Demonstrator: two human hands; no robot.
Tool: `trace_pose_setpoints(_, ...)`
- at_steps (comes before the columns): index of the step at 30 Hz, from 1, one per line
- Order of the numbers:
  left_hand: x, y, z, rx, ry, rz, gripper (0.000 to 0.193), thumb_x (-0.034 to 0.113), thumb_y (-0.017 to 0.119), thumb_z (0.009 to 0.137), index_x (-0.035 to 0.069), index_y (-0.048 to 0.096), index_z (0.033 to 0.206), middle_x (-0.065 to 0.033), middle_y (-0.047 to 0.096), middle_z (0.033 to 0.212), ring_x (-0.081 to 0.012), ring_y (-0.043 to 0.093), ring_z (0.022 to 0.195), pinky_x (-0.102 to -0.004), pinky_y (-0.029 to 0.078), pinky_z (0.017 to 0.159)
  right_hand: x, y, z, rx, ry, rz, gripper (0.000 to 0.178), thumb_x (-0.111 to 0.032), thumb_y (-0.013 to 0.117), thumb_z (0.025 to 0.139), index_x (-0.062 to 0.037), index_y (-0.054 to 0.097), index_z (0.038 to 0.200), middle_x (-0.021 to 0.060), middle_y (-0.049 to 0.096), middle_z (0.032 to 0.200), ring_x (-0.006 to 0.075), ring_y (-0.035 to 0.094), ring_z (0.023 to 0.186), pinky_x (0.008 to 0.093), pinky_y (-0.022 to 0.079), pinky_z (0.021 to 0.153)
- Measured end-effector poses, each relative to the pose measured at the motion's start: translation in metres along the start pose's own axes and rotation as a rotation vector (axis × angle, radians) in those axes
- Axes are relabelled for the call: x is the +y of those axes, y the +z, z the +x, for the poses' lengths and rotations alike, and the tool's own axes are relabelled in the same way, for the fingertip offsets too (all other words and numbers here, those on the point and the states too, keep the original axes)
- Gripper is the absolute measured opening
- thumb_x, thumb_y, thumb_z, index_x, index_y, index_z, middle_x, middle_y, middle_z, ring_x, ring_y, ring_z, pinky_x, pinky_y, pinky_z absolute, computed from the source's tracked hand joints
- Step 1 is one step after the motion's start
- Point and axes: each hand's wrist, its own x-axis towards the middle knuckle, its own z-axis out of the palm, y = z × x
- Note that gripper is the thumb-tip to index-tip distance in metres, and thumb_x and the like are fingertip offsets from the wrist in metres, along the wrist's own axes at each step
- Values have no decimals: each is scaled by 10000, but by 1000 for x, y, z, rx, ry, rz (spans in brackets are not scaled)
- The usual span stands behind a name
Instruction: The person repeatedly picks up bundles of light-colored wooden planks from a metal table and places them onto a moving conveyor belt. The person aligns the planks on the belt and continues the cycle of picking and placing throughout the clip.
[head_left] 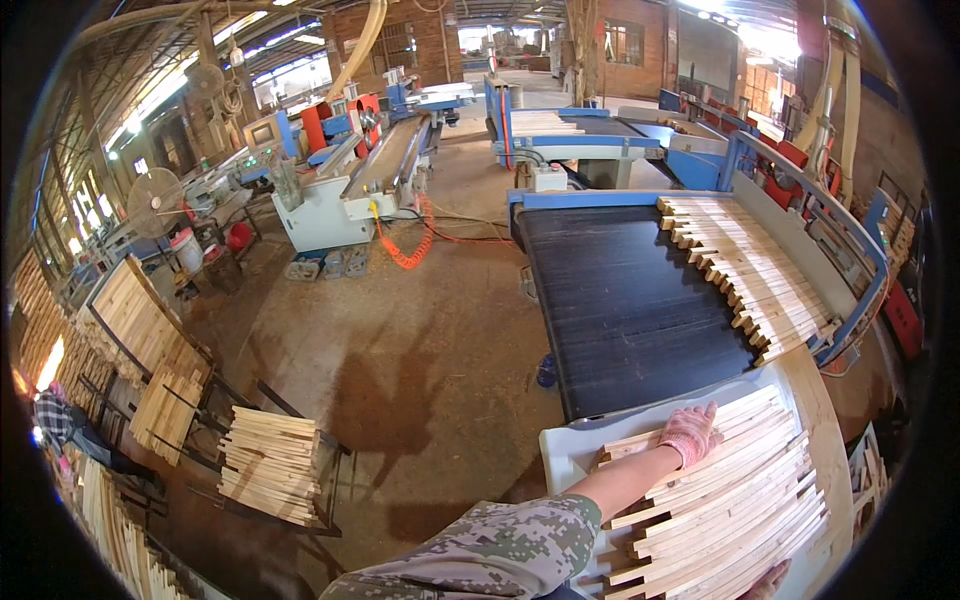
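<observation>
My left hand (691, 436), in a pink and white knit glove, rests on the far edge of a layer of pale wooden strips (735, 500). Its fingers are stretched out across the strips. The strips lie side by side, with uneven ends, on a light grey tabletop (560, 450). At the lower edge a small part of my right hand (768, 580) shows beside the nearest strips; its fingers are mostly hidden. Beyond the tabletop, a black conveyor belt (630, 290) carries another row of wooden strips (745, 265) along its right side.
A curved wooden board (825, 440) borders the table's right side. Blue-framed machinery (570, 140) stands beyond the belt. On the left are a rack of stacked strips (268, 460), a fan (156, 203) and a bent-over person (75, 430). A coiled orange hose (410, 262) hangs from a grey machine.
</observation>
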Motion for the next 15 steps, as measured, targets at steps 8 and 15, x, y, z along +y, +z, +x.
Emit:
trace_pose_setpoints(8, 4, -2, 2, -8, 18, -6, 839, 589, 522, 1074, 68, 327, 1702, -175, 621, 1513, -308, 618, 1371, -447, 467, 1123, 39, 29, 2, 188, -192, 399, 699, -444, 367, 1158, -56, 241, 1726, 136, 323, 1766, 366, 265, 1645, 548, 182, 1360)
trace_pose_setpoints(15, 18, -3, 7, -2, 101, -44, 841, 599, 515, 1074, 68, 330, 1700, -187, 634, 1492, -307, 630, 1357, -446, 472, 1129, 68, -19, -16, 359, -392, 81, 694, -445, 374, 1158, -57, 257, 1721, 147, 294, 1780, 347, 246, 1657, 500, 249, 1342)
